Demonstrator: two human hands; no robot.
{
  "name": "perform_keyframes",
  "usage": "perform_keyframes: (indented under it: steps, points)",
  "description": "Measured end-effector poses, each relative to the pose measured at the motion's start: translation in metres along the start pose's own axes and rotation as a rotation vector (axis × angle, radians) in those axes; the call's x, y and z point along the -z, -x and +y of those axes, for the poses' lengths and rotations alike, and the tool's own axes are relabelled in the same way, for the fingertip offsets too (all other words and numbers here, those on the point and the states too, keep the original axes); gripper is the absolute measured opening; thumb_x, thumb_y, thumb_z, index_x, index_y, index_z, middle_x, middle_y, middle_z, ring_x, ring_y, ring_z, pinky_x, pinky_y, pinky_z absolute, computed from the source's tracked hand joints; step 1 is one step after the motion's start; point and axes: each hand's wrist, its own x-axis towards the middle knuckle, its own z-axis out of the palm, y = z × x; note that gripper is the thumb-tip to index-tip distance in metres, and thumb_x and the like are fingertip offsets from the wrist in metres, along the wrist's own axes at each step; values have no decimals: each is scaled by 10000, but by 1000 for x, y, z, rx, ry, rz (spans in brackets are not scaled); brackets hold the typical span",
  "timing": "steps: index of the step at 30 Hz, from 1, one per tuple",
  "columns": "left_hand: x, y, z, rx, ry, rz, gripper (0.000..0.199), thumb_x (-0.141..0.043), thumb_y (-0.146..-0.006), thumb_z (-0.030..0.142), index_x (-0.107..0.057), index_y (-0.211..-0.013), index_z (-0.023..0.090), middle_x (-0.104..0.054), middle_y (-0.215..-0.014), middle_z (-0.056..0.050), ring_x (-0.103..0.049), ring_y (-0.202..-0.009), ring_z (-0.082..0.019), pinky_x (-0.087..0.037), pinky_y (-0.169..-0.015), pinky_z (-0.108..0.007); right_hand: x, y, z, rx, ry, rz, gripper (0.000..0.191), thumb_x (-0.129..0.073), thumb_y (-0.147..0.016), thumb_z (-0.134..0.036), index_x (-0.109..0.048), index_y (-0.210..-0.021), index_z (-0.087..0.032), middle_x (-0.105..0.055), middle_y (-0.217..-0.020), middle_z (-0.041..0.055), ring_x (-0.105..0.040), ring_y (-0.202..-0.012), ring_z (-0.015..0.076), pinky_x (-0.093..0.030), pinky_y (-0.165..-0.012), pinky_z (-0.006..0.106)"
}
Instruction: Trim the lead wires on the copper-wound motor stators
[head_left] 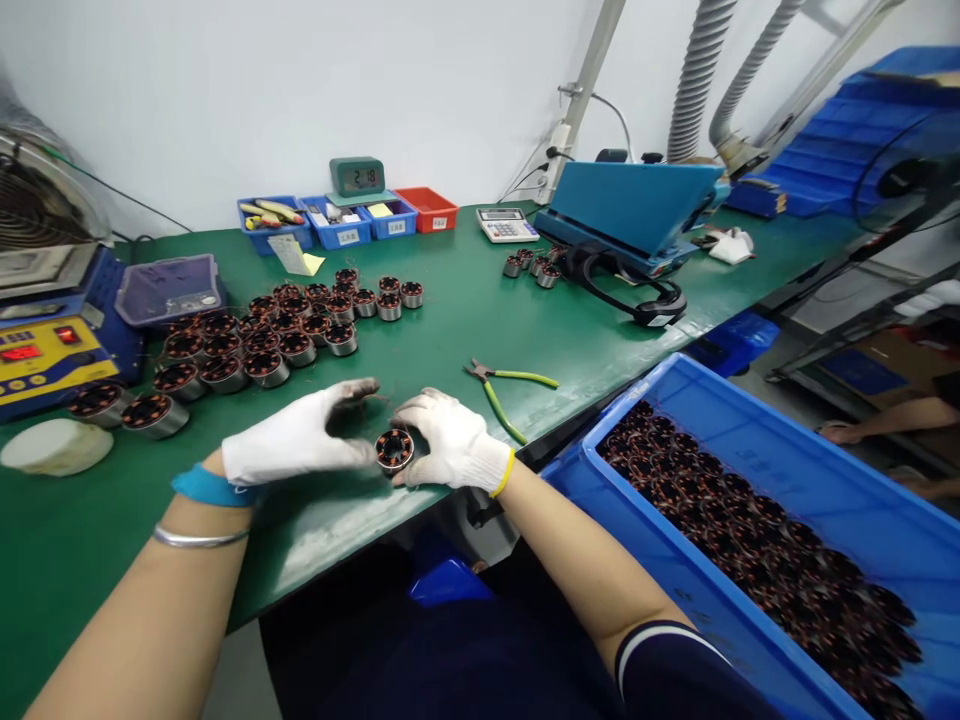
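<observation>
A small round motor stator [394,451] with copper windings and a metal rim is near the front edge of the green table. Around its right side curl the white-gloved fingers of my right hand [448,437], gripping it. My left hand [307,437], also gloved, is just left of the stator, thumb and fingers apart with nothing between them. To the right of my hands lie pliers [501,383] with green handles, jaws apart. Behind my left hand stand many similar stators [266,367] in a loose group.
A blue crate [667,540] full of stators stands at my right. Small bins [343,233], a clock [357,177] and a calculator [508,225] line the wall. At left are a yellow-fronted device [52,358] and a white round lid-like piece [57,447]. Another person's arm [892,420] shows far right.
</observation>
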Motion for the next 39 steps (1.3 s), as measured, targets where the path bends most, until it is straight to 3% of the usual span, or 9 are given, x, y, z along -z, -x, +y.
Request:
perform_keyframes:
  steps: [3, 5, 10, 13, 17, 23, 27, 33, 39]
  points:
    - [-3, 1, -2, -14, -542, -46, 1131, -759, -403, 596, -420, -1385, 147, -326, -1497, -174, -256, -1384, -399, -247, -1133, -518, 5, 11, 6, -41, -8, 18, 652, -814, -561, -511, -640, -1074, -148, -633, -1137, 107, -532, -1121, 275, -341, -1054, 428]
    - [-13, -1, -1, -56, -649, -60, 1074, -742, -434, 612, -446, -1374, 186, -271, -1524, -164, -194, -1397, -428, -222, -1122, -566, 7, 18, 10, -46, -15, 34, 599, -807, -585, -489, -644, -1055, -154, -641, -1127, 95, -527, -1141, 268, -312, -1083, 431]
    - [-38, -11, -1, -231, -515, -46, 603, -698, -594, 506, -646, -1135, 245, -436, -1441, -97, -314, -1361, -364, -252, -1120, -528, 6, 26, 10, 7, -22, 66, 300, -722, -729, -370, -649, -952, -182, -661, -998, 46, -579, -1028, 202, -264, -1116, 423]
    - [-42, -15, -6, -258, -423, 36, 531, -706, -572, 545, -691, -1000, 232, -532, -1354, -84, -387, -1318, -326, -299, -1114, -476, 7, 29, 6, 52, -34, 42, 42, -587, -828, -224, -617, -825, -195, -654, -875, 15, -595, -955, 169, -252, -1120, 431]
    - [-46, -19, -10, -269, -398, 111, 540, -715, -537, 571, -701, -949, 221, -568, -1313, -85, -441, -1280, -306, -311, -1116, -447, 15, 40, 3, 62, -93, -16, 30, -599, -797, -192, -584, -772, -198, -636, -842, 17, -600, -927, 176, -300, -1091, 437]
    - [-52, -20, -2, -220, -451, 171, 469, -673, -550, 563, -689, -842, 196, -620, -1220, -98, -478, -1238, -317, -358, -1083, -423, 17, 29, -10, -189, -135, 331, 318, -694, -730, -365, -577, -966, -187, -600, -1067, 90, -536, -1072, 233, -435, -942, 398]
    - [-52, -20, 1, -207, -511, 159, 540, -627, -581, 539, -675, -982, 181, -603, -1238, -113, -493, -1212, -327, -368, -1073, -431, 9, 16, -24, -112, -162, 264, 105, -609, -776, -258, -525, -754, -201, -611, -1001, 80, -538, -1037, 227, -423, -942, 402]
    - [-50, -20, 6, -159, -498, 215, 497, -628, -566, 608, -671, -801, 171, -623, -1193, -139, -516, -1179, -340, -409, -1028, -441, 5, 38, -18, -132, -471, 311, 115, -500, -843, -190, -469, -733, -207, -585, -1064, 86, -557, -1083, 180, -450, -916, 342]
    - [-53, -20, 9, -127, -504, 256, 432, -619, -585, 570, -661, -766, 179, -643, -1148, -133, -544, -1151, -318, -432, -1003, -418, -2, 44, -12, -148, -271, 407, 131, -535, -797, -187, -443, -709, -216, -601, -1049, 83, -574, -1017, 197, -457, -862, 345]
